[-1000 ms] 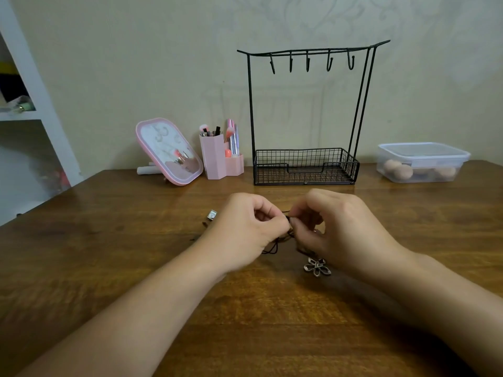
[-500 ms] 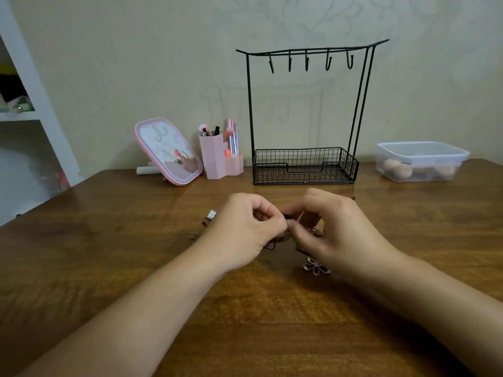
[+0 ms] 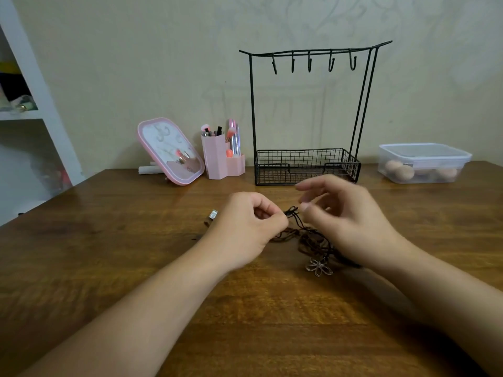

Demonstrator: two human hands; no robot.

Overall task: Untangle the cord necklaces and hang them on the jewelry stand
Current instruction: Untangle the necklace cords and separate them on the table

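A single wide-angle view from head height looks forward and down across a wooden table (image 3: 81,268), close over the person's forearms at the bottom edge, toward the wall (image 3: 136,63) at the far side; straight lines bow near the frame's edges.

Far on the brown wood-grain table (image 3: 109,268): a black wire stand (image 3: 307,110), a pink mirror (image 3: 170,151), a pink holder (image 3: 217,159), and a clear box (image 3: 423,163) right. Near, dark cords (image 3: 304,235) carry a silver flower (image 3: 318,266).
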